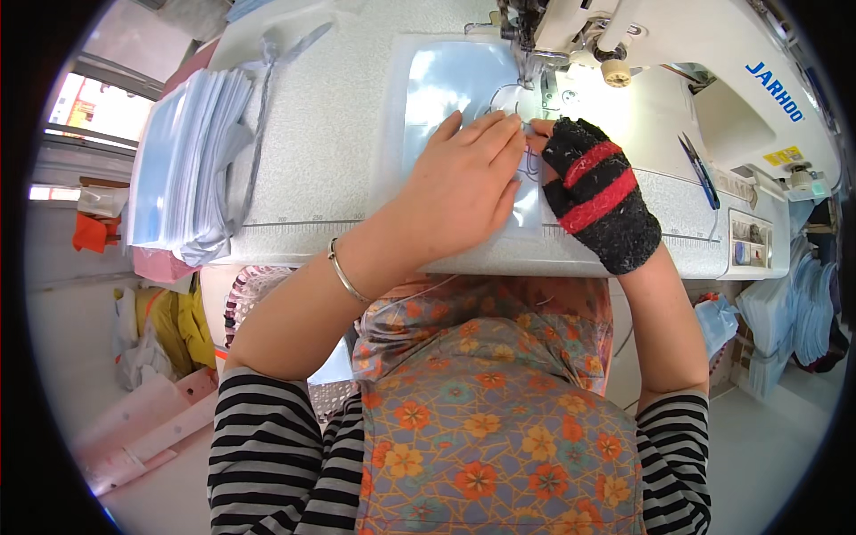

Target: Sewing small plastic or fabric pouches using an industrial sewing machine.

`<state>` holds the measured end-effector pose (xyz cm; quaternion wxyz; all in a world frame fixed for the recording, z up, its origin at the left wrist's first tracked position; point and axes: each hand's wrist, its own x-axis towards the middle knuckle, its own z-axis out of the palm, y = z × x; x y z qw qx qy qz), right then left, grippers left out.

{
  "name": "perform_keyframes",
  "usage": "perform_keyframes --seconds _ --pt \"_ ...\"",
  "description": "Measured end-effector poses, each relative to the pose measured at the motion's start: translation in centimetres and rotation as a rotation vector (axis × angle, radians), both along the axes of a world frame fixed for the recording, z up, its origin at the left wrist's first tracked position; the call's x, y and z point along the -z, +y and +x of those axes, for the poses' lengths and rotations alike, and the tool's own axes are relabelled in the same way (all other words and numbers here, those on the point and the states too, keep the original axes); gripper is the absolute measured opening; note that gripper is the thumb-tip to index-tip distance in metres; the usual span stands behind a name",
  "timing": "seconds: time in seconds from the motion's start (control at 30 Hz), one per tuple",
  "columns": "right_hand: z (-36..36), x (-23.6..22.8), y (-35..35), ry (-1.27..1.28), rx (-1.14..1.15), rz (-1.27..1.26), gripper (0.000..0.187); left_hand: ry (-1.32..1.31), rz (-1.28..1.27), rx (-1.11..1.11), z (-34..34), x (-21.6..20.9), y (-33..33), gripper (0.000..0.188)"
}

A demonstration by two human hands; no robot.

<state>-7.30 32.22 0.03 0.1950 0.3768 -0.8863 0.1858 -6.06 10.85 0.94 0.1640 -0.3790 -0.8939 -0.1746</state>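
A glossy light blue panel [459, 67] with a pale see-through border lies on the sewing machine bed, its far right part close under the needle area. My left hand [477, 174] is bare and rests flat on it, fingers stretched toward the round white patch [513, 100] with dark curved lines. Beside it, my right hand [602, 192] wears a black and red fingerless glove. Its bent fingertips close on the panel's right edge, just short of the needle; the glove hides part of the fingers. The white sewing machine [687, 53] stands over the far right side.
A thick stack of light blue pieces [183, 160] stands at the left, with a grey cloth strip [266, 98] beside it. Dark thread snips [700, 174] lie to the right. A small parts tray [751, 242] is set into the table's right end. More blue pieces [794, 308] hang beyond it.
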Motion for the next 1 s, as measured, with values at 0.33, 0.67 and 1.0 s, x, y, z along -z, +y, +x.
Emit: perform_keyframes --seconds 0.33,0.67,1.0 --pt "-0.4 -0.1 -0.2 0.003 0.033 0.004 0.035 0.108 0.085 0.086 -2.8 0.2 -0.3 0.026" --pt "-1.9 0.5 -0.3 0.018 0.078 0.018 0.038 0.097 0.101 0.064 -6.6 0.6 -0.3 0.029" --pt "-1.7 0.6 -0.3 0.033 0.088 0.031 0.039 0.112 0.120 0.060 -8.1 0.8 -0.2 0.028"
